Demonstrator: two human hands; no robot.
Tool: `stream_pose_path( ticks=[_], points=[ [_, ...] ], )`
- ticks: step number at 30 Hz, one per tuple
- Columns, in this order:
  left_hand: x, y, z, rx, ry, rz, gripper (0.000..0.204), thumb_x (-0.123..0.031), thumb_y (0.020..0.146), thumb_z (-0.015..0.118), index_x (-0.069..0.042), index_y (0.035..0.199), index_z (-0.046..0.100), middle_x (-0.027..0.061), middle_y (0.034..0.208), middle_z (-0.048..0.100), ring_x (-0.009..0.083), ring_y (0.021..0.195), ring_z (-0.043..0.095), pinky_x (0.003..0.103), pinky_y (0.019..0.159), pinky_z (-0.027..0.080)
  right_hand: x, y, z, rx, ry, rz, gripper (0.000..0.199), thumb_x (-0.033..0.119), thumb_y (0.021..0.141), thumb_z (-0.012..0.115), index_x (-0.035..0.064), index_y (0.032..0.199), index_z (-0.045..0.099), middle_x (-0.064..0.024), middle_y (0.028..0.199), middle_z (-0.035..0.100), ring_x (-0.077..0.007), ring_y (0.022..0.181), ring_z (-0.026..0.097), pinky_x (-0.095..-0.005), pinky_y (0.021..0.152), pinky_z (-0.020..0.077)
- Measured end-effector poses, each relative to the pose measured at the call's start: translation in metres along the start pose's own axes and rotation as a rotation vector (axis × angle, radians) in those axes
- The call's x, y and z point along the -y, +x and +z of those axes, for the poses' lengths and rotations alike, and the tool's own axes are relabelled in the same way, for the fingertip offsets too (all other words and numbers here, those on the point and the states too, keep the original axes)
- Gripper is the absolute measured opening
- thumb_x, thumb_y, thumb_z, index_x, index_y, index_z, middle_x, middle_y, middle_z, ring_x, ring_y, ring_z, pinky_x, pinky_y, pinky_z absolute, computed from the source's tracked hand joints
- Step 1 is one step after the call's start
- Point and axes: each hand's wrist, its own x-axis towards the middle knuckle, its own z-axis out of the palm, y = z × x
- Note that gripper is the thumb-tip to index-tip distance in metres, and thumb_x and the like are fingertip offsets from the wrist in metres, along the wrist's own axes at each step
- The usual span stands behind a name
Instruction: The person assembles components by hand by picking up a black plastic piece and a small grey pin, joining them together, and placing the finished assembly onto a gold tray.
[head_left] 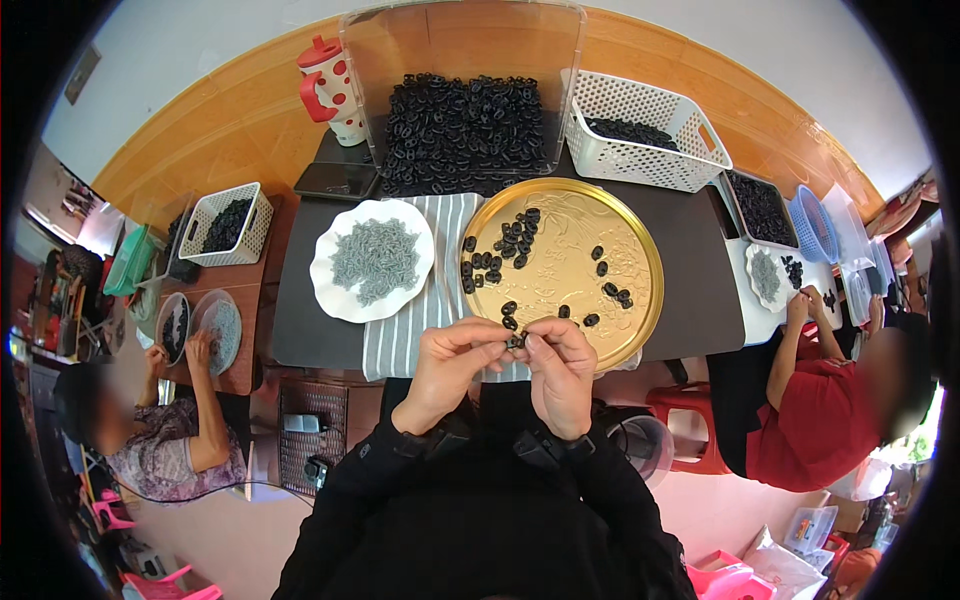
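My left hand (pixel 452 364) and my right hand (pixel 560 372) meet over the near edge of a round gold tray (pixel 560 265). Pinched between their fingertips is a small black oval plastic part (pixel 515 341), partly covered by the fingers. Similar black parts (pixel 517 238) lie on the tray, mostly grouped at its left, with a few scattered to the right and near side. To the left, a white scalloped plate (pixel 328 291) holds a heap of small grey pieces (pixel 374 262), too small to name. Under plate and tray runs a grey-striped cloth (pixel 452 230).
A clear bin (pixel 560 110) of black parts stands at the back, beside a white perforated basket (pixel 640 165). A dotted tumbler (pixel 335 90) and a dark phone-like slab (pixel 337 180) are at back left. People work at tables on both sides; a red stool (pixel 690 410) stands at right.
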Motion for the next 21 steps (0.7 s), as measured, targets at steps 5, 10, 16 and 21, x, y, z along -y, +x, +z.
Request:
stream_pose_path(
  ticks=[5,10,16,21],
  points=[
    [0.004,-0.001,-0.001,-0.039,-0.131,-0.083,0.022,0.007,0.085,0.059,0.003,0.105,0.065,0.0099,0.089,0.067,0.0144,0.078,0.065,0.022,0.061,0.05,-0.001,-0.003,-0.006,-0.055,-0.004,-0.032,0.012,-0.003,0.089,0.054,-0.003,0.101,0.057,-0.0065,0.089,0.06,-0.0113,0.077,0.058,-0.0233,0.073,0.048],
    [0.001,-0.001,0.002,-0.086,-0.248,-0.129,0.025,0.005,0.085,0.06,0.003,0.11,0.063,0.0094,0.088,0.067,0.0135,0.077,0.064,0.021,0.064,0.048,0.002,-0.013,-0.005,-0.062,-0.254,-0.19,0.012,-0.006,0.087,0.056,-0.0035,0.099,0.057,-0.0057,0.089,0.058,-0.0104,0.078,0.055,-0.0221,0.072,0.0452],
    [0.002,-0.003,0.004,-0.019,-0.308,-0.193,0.025,0.002,0.087,0.059,0.004,0.112,0.062,0.0089,0.088,0.066,0.0113,0.077,0.061,0.02,0.069,0.047,0.0,-0.01,-0.005,-0.042,-0.276,-0.173,0.011,-0.006,0.087,0.056,-0.0034,0.097,0.058,-0.0041,0.089,0.057,-0.0093,0.079,0.053,-0.0218,0.072,0.0427],
    [0.009,-0.002,0.001,0.026,-0.228,-0.135,0.023,0.002,0.089,0.055,0.004,0.111,0.062,0.0089,0.09,0.066,0.0118,0.077,0.062,0.021,0.068,0.048,0.004,-0.01,-0.002,-0.049,-0.185,-0.115,0.011,-0.005,0.087,0.056,-0.0029,0.097,0.058,-0.0036,0.089,0.057,-0.0092,0.08,0.053,-0.0219,0.073,0.0423]
  ],
)
